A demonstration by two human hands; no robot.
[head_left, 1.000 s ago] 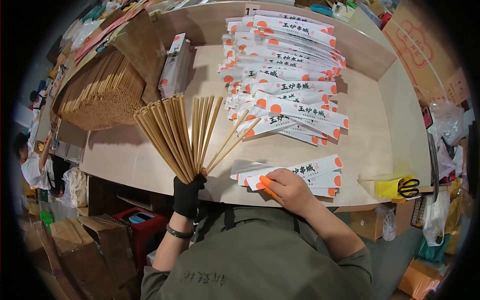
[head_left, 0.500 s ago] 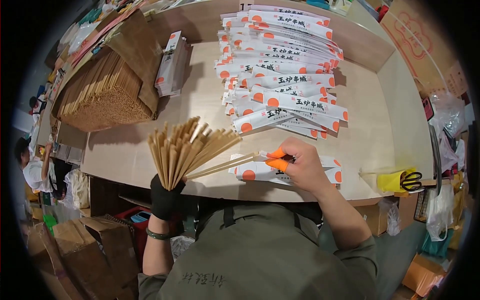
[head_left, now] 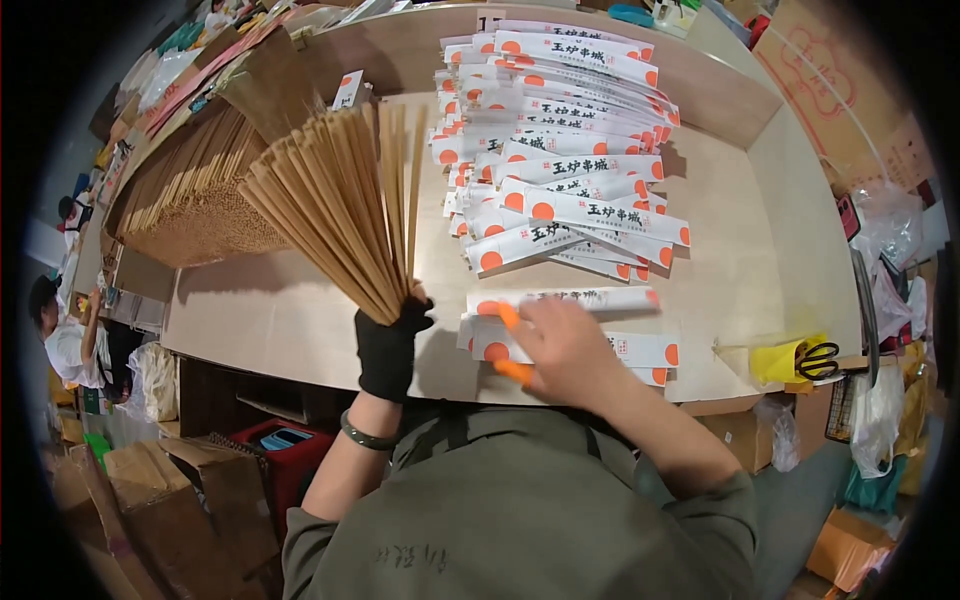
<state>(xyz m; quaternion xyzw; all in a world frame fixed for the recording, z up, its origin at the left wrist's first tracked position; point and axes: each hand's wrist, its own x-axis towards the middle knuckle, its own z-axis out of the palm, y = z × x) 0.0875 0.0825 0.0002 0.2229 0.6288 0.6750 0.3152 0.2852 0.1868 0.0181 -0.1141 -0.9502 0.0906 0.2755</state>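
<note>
Dozens of chopsticks [head_left: 325,210] fan from the gloved left hand [head_left: 387,345] gripping them; the right hand [head_left: 570,350] is spread over near paper sleeves [head_left: 643,350]; a sleeve pile [head_left: 575,168] lies far.

One pile of white sleeves [head_left: 560,165], too overlapped to count. Left of that pile: one fan of sticks [head_left: 325,205] and one wrapped stack [head_left: 205,215], both uncountable. On its near side: at least three loose sleeves [head_left: 640,349], two orange finger covers [head_left: 514,373], one black glove [head_left: 385,355]. Right of it: one pair of scissors [head_left: 818,362].
</note>
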